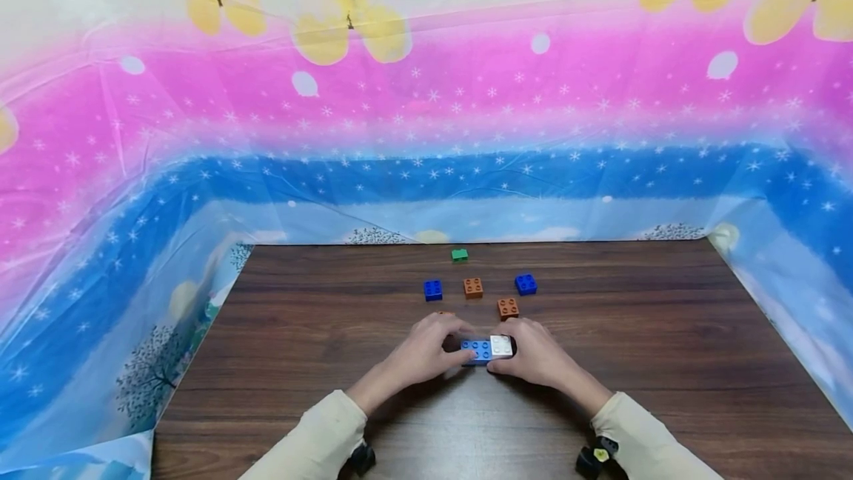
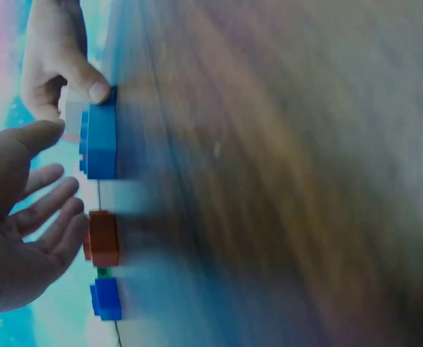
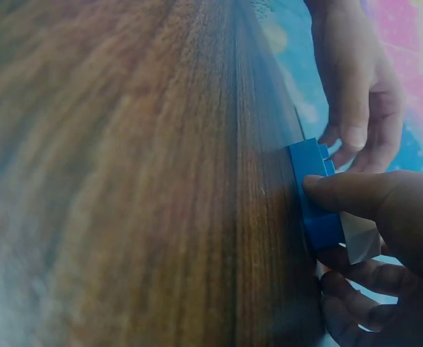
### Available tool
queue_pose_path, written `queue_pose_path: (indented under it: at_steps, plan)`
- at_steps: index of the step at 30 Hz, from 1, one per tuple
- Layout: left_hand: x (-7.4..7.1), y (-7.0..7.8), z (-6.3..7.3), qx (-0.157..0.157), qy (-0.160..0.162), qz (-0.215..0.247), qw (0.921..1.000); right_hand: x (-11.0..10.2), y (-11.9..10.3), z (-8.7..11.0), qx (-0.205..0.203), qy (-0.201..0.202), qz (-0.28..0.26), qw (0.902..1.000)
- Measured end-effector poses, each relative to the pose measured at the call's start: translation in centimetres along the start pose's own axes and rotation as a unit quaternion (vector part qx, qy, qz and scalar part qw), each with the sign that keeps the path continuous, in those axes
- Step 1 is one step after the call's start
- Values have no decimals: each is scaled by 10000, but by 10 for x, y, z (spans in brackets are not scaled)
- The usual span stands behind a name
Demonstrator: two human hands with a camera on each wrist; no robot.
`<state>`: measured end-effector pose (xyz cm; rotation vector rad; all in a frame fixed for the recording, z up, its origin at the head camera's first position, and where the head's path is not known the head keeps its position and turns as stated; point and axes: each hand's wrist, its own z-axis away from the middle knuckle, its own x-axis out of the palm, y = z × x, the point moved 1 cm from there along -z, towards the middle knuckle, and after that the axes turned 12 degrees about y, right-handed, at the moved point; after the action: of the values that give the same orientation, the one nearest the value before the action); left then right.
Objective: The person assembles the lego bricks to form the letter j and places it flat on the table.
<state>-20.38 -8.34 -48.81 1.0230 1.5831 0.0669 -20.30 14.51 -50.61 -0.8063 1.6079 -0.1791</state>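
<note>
A long blue toy building brick (image 1: 474, 351) lies on the table before me, with a white brick (image 1: 500, 345) stacked on its right end. My right hand (image 1: 535, 350) grips this pair. In the right wrist view its thumb presses the side of the blue brick (image 3: 316, 210), while the white brick (image 3: 361, 237) is partly covered by the hand. At the left end hovers my left hand (image 1: 424, 349). The left wrist view shows that hand (image 2: 27, 224) with its fingers spread and apart from the blue brick (image 2: 101, 141).
Beyond the hands lie two small blue bricks (image 1: 433, 290) (image 1: 526, 284), two orange-brown bricks (image 1: 473, 287) (image 1: 508, 307) and a green brick (image 1: 459, 255). Another orange-brown brick (image 1: 446, 312) is mostly hidden behind the left hand. A printed cloth (image 1: 426, 176) hangs around the wooden table (image 1: 320, 280).
</note>
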Motion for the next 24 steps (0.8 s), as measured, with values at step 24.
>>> queue_pose_path:
  at_steps: [24]
  plan:
    - [-18, -35, -13, -270, -332, -447, 9981, 2, 0, 1, 175, -4, 232, 9996]
